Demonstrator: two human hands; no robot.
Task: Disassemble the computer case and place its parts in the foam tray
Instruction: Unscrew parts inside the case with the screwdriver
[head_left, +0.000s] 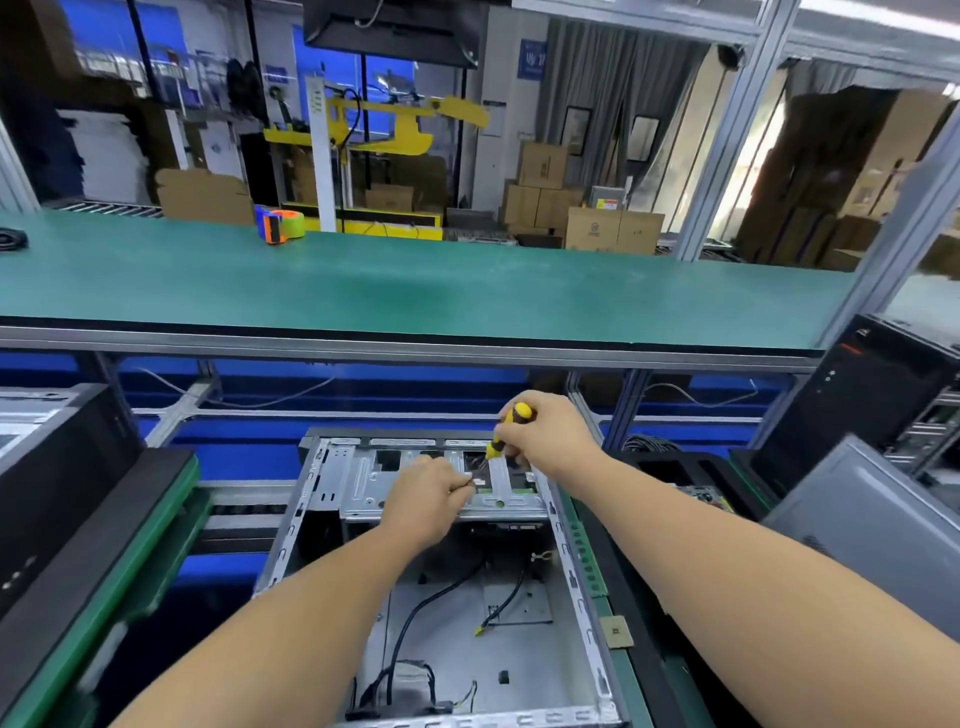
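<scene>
An open grey metal computer case (311, 525) lies flat in front of me, with loose black cables (415, 618) on its bare floor. Its drive bracket (358, 478) spans the far end. My right hand (550, 436) grips a yellow-and-black screwdriver (511, 423), tip pointing down at the bracket. My left hand (423, 499) rests on the bracket with its fingers curled at the screwdriver tip; what they pinch is hidden. A black foam tray (670, 473) sits right of the case and holds a green circuit board (701, 493).
A grey side panel (872, 530) leans at the right, below a black tower (862, 395). Another black case (57, 483) lies at the left. A long green shelf (415, 291) runs above, with an orange-and-green tape dispenser (280, 224) on it.
</scene>
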